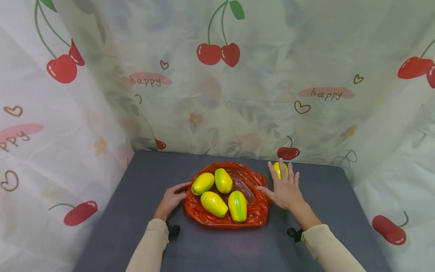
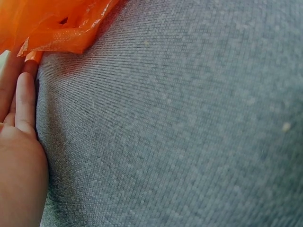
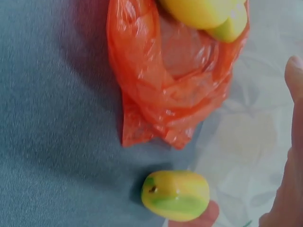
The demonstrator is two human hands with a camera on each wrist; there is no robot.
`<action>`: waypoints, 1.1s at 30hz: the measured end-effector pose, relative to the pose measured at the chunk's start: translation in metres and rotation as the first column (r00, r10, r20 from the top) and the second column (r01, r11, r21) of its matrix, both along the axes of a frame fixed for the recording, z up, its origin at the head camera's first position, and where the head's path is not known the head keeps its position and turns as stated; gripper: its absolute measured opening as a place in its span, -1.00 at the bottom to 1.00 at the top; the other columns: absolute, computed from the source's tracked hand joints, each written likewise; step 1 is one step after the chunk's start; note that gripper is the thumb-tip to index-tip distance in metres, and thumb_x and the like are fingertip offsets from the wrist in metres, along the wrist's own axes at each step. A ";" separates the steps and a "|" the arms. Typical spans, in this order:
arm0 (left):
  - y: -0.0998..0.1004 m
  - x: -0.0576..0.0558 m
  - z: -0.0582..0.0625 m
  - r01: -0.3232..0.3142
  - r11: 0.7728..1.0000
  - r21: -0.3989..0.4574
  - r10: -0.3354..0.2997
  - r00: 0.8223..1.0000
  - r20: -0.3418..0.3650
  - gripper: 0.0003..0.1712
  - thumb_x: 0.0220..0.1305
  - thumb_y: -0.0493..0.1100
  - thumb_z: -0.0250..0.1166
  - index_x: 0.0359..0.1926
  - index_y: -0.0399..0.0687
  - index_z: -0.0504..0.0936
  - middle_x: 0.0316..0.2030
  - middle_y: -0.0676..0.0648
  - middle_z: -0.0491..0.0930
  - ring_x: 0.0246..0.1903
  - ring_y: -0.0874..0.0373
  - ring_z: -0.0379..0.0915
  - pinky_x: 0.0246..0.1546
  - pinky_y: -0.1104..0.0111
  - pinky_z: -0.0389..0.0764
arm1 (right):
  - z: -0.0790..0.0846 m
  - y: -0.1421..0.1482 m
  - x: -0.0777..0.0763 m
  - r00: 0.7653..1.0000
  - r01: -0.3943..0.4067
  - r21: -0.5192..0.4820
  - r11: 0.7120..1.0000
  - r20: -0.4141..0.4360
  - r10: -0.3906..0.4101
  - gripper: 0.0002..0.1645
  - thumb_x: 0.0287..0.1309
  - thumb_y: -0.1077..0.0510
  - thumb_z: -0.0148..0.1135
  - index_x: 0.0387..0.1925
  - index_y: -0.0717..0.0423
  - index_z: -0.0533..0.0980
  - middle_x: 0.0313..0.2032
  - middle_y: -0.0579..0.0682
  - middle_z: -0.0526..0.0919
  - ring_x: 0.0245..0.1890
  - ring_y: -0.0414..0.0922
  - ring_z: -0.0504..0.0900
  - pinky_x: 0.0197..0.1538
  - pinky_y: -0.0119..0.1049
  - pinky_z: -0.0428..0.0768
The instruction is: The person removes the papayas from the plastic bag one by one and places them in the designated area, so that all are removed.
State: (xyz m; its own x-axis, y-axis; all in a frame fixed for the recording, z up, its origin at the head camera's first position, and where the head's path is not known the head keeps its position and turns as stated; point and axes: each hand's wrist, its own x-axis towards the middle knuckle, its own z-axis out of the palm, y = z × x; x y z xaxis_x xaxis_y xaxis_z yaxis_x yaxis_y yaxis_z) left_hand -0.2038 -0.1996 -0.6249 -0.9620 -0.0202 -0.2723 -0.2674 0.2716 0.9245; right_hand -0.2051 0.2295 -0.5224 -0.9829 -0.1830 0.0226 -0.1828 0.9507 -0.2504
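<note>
An opened red plastic bag (image 1: 224, 225) lies on the table, holding several oblong yellow-green fruits (image 1: 213, 204), like mangoes or papayas. My left hand (image 1: 171, 200) touches the bag's left edge; in the left wrist view its fingers are fairly straight, their tips partly hidden by the orange-red plastic (image 2: 61, 28). My right hand (image 1: 287, 194) is spread wide to the right of the bag, with nothing held. Beyond its fingers, partly covered by them in the head view, is one loose fruit of the same kind (image 3: 175, 195), apart from the bag.
The grey cloth-covered table (image 1: 217, 249) ends at a patterned curtain (image 1: 255, 113) along its back edge. Curtain also hangs at both sides. A dark device (image 1: 174, 230) is strapped at the left wrist, another (image 1: 294, 234) at the right.
</note>
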 end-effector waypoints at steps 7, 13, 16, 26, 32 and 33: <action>0.000 0.002 0.000 -0.003 1.000 0.021 0.002 1.000 0.006 -0.45 0.24 -0.20 0.35 0.25 0.27 0.65 0.35 0.00 0.55 0.39 -0.01 0.41 0.48 -0.01 0.36 | 0.003 -0.016 0.007 0.997 -0.074 0.017 0.997 -0.032 0.074 0.25 0.15 -0.60 0.07 0.65 -0.18 -0.15 0.64 0.20 -0.29 0.60 0.42 -0.25 0.46 0.57 -0.18; 0.000 0.002 0.001 -0.009 1.000 0.016 0.009 1.000 0.010 -0.46 0.23 -0.20 0.35 0.24 0.28 0.66 0.35 0.01 0.54 0.40 0.00 0.40 0.48 -0.01 0.36 | 0.008 -0.027 0.010 0.990 -0.134 0.017 0.991 -0.030 0.135 0.24 0.16 -0.59 0.08 0.65 -0.18 -0.15 0.65 0.19 -0.29 0.61 0.39 -0.22 0.47 0.55 -0.11; 0.001 0.002 0.000 -0.010 1.000 0.012 0.010 1.000 0.013 -0.46 0.23 -0.19 0.35 0.24 0.29 0.66 0.35 0.01 0.54 0.40 -0.01 0.39 0.48 -0.02 0.35 | 0.009 -0.032 0.012 0.987 -0.155 0.026 0.988 -0.029 0.156 0.24 0.16 -0.59 0.08 0.65 -0.19 -0.15 0.65 0.19 -0.27 0.61 0.38 -0.21 0.48 0.54 -0.07; 0.002 0.002 0.002 -0.020 1.000 0.016 0.020 1.000 0.013 -0.46 0.24 -0.21 0.34 0.24 0.28 0.66 0.35 0.01 0.54 0.40 0.00 0.40 0.47 -0.01 0.36 | 0.011 -0.047 0.019 0.961 -0.277 -0.049 0.960 0.010 0.278 0.26 0.13 -0.55 0.17 0.65 -0.13 -0.08 0.64 0.21 -0.21 0.60 0.38 -0.12 0.50 0.44 0.07; 0.002 0.002 0.002 -0.012 1.000 0.004 0.012 1.000 -0.005 -0.46 0.27 -0.21 0.34 0.26 0.23 0.65 0.35 -0.03 0.55 0.39 -0.02 0.42 0.45 -0.01 0.39 | 0.008 -0.053 0.022 0.941 -0.324 -0.111 0.940 0.062 0.332 0.28 0.08 -0.57 0.21 0.64 -0.16 -0.06 0.65 0.15 -0.18 0.58 0.36 -0.02 0.50 0.39 0.17; 0.002 0.002 0.002 -0.012 1.000 0.003 0.012 1.000 -0.006 -0.46 0.26 -0.21 0.34 0.26 0.23 0.64 0.35 -0.02 0.55 0.39 -0.01 0.42 0.46 -0.01 0.39 | 0.008 -0.054 0.022 0.939 -0.328 -0.122 0.937 0.069 0.337 0.27 0.08 -0.56 0.22 0.64 -0.17 -0.06 0.64 0.14 -0.17 0.58 0.35 0.00 0.48 0.39 0.21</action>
State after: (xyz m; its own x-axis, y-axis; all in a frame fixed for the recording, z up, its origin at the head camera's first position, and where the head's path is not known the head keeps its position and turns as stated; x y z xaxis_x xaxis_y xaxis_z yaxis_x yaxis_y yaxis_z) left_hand -0.2017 -0.1976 -0.6232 -0.9632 -0.0307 -0.2669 -0.2653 0.2654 0.9269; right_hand -0.1833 0.1750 -0.5148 -0.8652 -0.5009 -0.0233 -0.4565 0.8060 -0.3769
